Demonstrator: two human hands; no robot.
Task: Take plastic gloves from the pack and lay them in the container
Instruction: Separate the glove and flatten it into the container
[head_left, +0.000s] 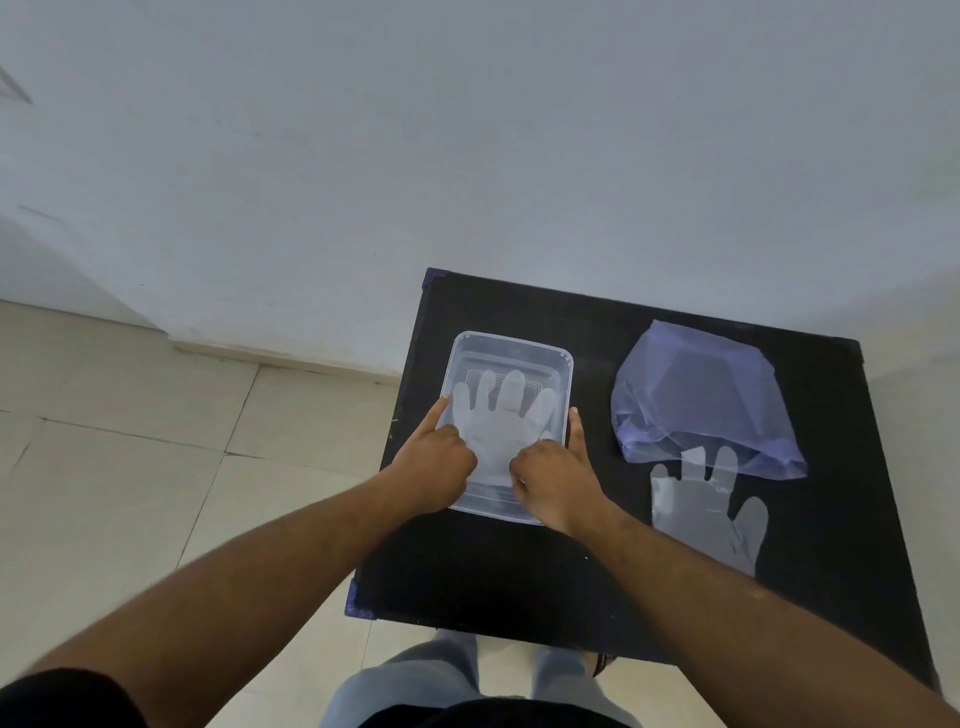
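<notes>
A clear plastic container (566, 366) sits on the left half of a black table (519, 571). A translucent plastic glove (501, 415) lies flat inside it, fingers pointing away from me. My left hand (434, 467) rests at the container's near left, index finger stretched along its left rim, the other fingers curled on the glove's cuff. My right hand (558, 478) presses the cuff at the near right, with one finger against the right rim. A bluish plastic pack (701, 400) lies to the right, and a second glove (711, 509) sticks out of its near opening.
The table stands against a pale wall (467, 156), with its left edge over a tiled floor (130, 441). My legs in grey trousers (415, 686) are just below the table's near edge.
</notes>
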